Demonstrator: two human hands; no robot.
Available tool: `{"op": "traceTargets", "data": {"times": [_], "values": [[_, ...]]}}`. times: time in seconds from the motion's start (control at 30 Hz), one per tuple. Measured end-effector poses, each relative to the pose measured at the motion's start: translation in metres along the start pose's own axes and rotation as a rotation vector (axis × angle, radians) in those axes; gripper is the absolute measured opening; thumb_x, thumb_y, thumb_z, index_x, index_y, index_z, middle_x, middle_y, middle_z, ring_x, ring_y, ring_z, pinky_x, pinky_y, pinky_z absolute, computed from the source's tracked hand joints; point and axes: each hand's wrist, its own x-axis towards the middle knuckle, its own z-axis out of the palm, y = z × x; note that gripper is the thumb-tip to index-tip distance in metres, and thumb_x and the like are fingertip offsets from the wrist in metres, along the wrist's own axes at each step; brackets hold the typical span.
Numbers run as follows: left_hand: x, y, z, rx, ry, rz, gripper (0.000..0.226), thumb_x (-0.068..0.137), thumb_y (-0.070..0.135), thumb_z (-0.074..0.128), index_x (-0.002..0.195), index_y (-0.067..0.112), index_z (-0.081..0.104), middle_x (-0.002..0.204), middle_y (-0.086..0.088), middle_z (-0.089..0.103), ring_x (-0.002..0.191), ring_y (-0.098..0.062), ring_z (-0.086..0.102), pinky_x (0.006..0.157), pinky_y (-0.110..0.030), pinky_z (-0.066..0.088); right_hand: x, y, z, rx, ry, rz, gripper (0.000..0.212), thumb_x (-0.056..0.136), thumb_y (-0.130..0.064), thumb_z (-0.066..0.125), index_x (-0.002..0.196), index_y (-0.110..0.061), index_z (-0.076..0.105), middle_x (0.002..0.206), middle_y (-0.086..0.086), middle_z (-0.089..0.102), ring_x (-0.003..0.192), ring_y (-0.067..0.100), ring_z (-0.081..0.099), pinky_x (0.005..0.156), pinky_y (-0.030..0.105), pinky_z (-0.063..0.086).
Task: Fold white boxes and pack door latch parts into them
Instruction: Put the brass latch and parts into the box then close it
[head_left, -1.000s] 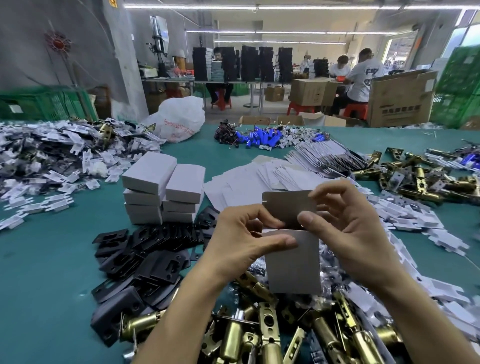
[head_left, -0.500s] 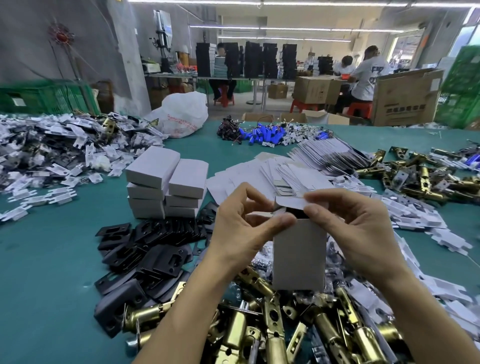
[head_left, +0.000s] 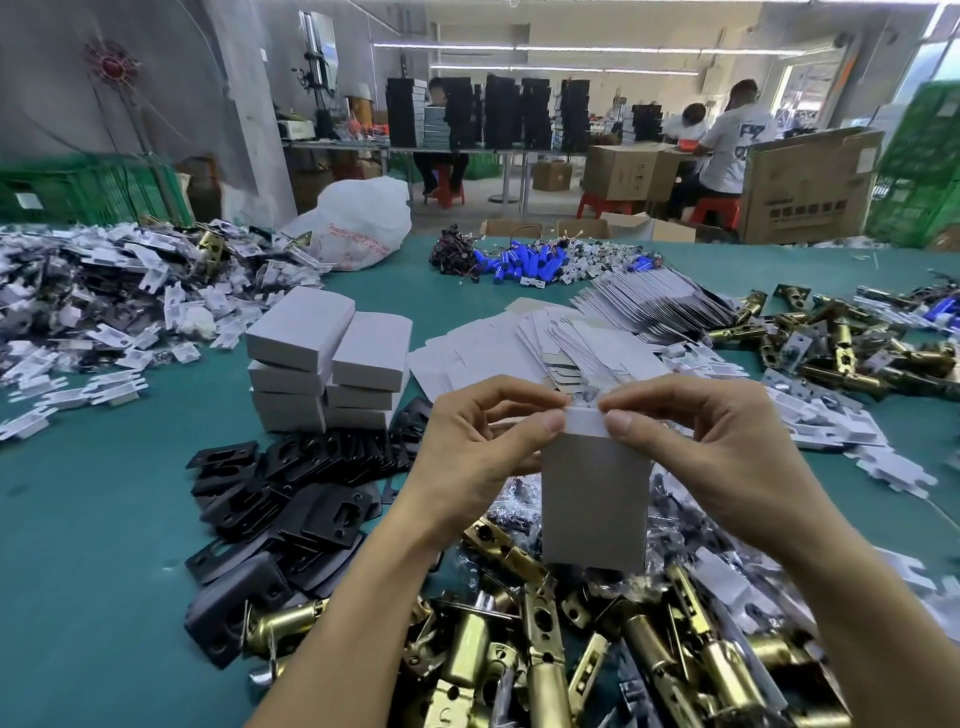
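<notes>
A small white box (head_left: 595, 504) stands upright in front of me, its top flap folded down. My left hand (head_left: 483, 457) pinches the flap's left corner between thumb and fingers. My right hand (head_left: 701, 457) pinches the right corner the same way. Brass door latches (head_left: 540, 660) lie heaped under the box and nearer to me. Black strike plates (head_left: 291, 499) are piled to the left. Finished white boxes (head_left: 332, 369) sit stacked behind them. Flat unfolded box blanks (head_left: 561, 348) are spread beyond my hands.
The green table (head_left: 78, 545) carries white plastic parts (head_left: 104, 312) at far left, more brass latches (head_left: 857, 348) at right, blue cylinders (head_left: 524, 262) and a white bag (head_left: 358, 223) at the back. People sit at benches behind cardboard cartons (head_left: 810, 182).
The open top flap has been folded down over the box. Both hands have closed in on the top edge, and the box now stands a little lower in view.
</notes>
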Motion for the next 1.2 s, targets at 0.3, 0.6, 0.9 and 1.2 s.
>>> {"op": "traceTargets", "data": {"times": [0.3,0.6,0.9,1.2], "values": [[0.003,-0.006,-0.001,0.133,0.043,-0.028,0.027,0.099,0.012,0.062,0.086,0.034,0.071,0.104,-0.006,0.075,0.087,-0.02,0.07,0.068,-0.029,0.059,-0.002,0.003,0.003,-0.063,-0.012,-0.013,0.025,0.075,-0.034,0.07,0.097,-0.026,0.076,0.096,-0.012,0.075,0.095,0.008,0.07,0.08,0.026,0.059],[0.002,-0.003,-0.007,0.142,0.029,-0.033,0.021,0.096,-0.004,0.06,0.083,0.013,0.065,0.1,0.006,0.077,0.074,-0.005,0.071,0.059,-0.017,0.053,-0.001,0.011,0.007,0.012,-0.03,-0.005,0.02,0.073,-0.029,0.073,0.092,-0.023,0.075,0.098,-0.008,0.076,0.094,0.01,0.072,0.084,0.029,0.059],[0.001,-0.018,-0.01,0.269,-0.085,0.006,0.034,0.07,0.023,0.089,0.096,0.033,0.07,0.113,0.012,0.069,0.1,-0.015,0.069,0.077,-0.032,0.061,-0.003,0.013,0.005,0.065,-0.13,0.075,0.026,0.072,-0.024,0.074,0.098,-0.03,0.074,0.094,-0.01,0.074,0.072,0.008,0.07,0.056,0.017,0.053],[0.003,-0.021,-0.01,0.353,-0.082,-0.039,0.036,0.077,0.02,0.085,0.102,0.039,0.068,0.114,0.004,0.07,0.101,-0.019,0.07,0.087,-0.044,0.06,-0.004,0.017,0.003,0.114,-0.202,0.19,0.03,0.073,-0.029,0.073,0.102,-0.037,0.071,0.106,0.005,0.07,0.082,0.024,0.075,0.063,0.037,0.062]]}}
